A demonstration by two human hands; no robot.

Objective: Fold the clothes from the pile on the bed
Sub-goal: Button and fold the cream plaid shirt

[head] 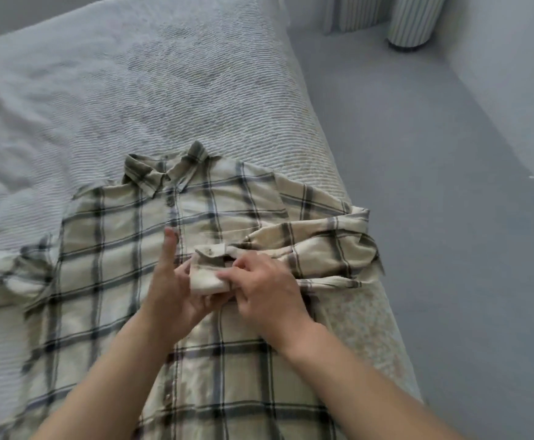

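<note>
So, step in hand: the right sleeve (316, 246) of the plaid shirt (126, 249) is brought across the chest, and both hands are busy with its cuff (207, 269), looks like tidying or turning it.
Shirt: lies front up, buttoned, collar away from the person, near the right edge of the bed (132, 90).
Left hand (172, 292): cups the cuff from below and the side, index finger sticking straight up, other fingers loosely curled around the fabric.
Right hand (261, 285): fingertips pinch the cuff's near edge, fingers curled.
How to do it well: I'd flatten the cuff first, then lay the sleeve straight along the body so no lump ends up inside the fold. Pull gently, flannel-like cloth drags the layer under it.
Count: one shirt, two sleeves (left one (2, 274) still spread out), one collar (164, 169), two hands. No pile visible from here.
</note>
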